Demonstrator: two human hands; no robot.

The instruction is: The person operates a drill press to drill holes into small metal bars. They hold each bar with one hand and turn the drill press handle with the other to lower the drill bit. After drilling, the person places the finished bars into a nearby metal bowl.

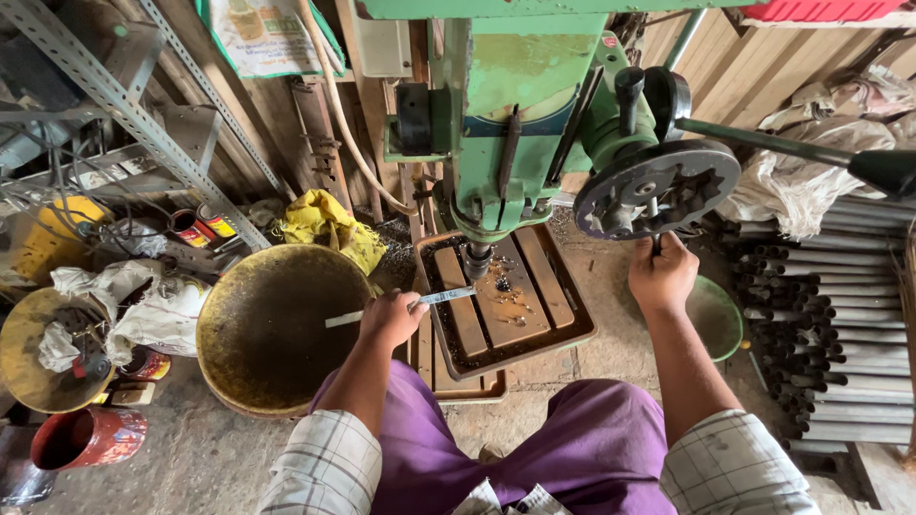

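A green drill press (515,105) stands in front of me, its bit (477,259) just above a slotted work table (506,305) strewn with metal chips. My left hand (391,317) grips a thin flat metal strip (447,297) and holds its end on the table under the bit. My right hand (663,277) is closed around a handle of the feed wheel (656,189) on the machine's right side. I sit close, with purple trousers and checked sleeves in view.
A large round yellowish pan (277,324) lies left of the table. Metal tubes (840,315) are stacked at the right, next to a green bowl (718,319). Cans (200,227), a red tin (86,437), a yellow cloth (324,224) and white sacks clutter the left.
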